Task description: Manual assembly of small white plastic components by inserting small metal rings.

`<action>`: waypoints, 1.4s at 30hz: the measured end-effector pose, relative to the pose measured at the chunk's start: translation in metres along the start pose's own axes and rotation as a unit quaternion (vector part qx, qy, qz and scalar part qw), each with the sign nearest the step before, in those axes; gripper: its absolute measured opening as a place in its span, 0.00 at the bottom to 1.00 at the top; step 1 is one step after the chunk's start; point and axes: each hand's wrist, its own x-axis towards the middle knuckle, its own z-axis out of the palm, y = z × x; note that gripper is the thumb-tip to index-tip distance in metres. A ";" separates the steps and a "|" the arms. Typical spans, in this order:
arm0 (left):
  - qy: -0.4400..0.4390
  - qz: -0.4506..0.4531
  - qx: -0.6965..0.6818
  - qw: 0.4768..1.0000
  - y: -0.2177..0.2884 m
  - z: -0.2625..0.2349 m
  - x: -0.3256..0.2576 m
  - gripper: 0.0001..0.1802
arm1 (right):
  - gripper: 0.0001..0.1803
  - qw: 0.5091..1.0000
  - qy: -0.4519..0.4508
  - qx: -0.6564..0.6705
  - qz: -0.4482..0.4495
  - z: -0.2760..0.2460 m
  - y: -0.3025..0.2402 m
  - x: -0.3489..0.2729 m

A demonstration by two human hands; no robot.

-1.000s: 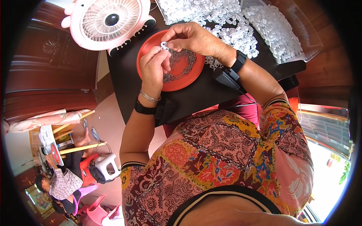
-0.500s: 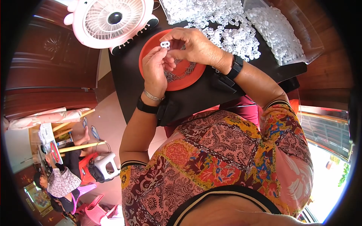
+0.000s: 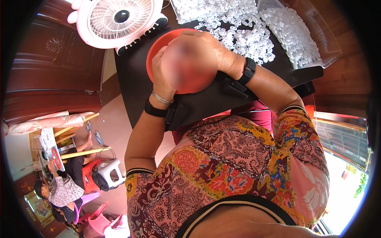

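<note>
Both hands are over a round orange-red tray (image 3: 151, 59) on the black table. My left hand (image 3: 160, 77) is at the tray's left side, with a bracelet and a black strap on the wrist. From the right reaches my right hand (image 3: 224, 55), also with a black strap on its wrist. A round blur covers the fingers of both hands and the tray's middle, so whatever they hold is hidden. Nearest to the right hand lies a heap of small white plastic pieces (image 3: 254, 43) with holes in them.
A pink and white fan (image 3: 137, 37) stands at the table's far left. A clear bin (image 3: 329, 51) full of white pieces sits at the right edge of the black table (image 3: 137, 87). Another person (image 3: 67, 190) sits at the lower left, near a white stool (image 3: 111, 174).
A small white two-holed piece showed at the fingertips half a second ago; a blur now hides that spot. The forearms have hardly moved.
</note>
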 end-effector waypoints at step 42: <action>-0.012 0.088 0.061 0.994 0.022 -0.008 0.001 0.14 | 0.15 0.884 0.281 -0.367 0.065 -0.157 0.002 -0.002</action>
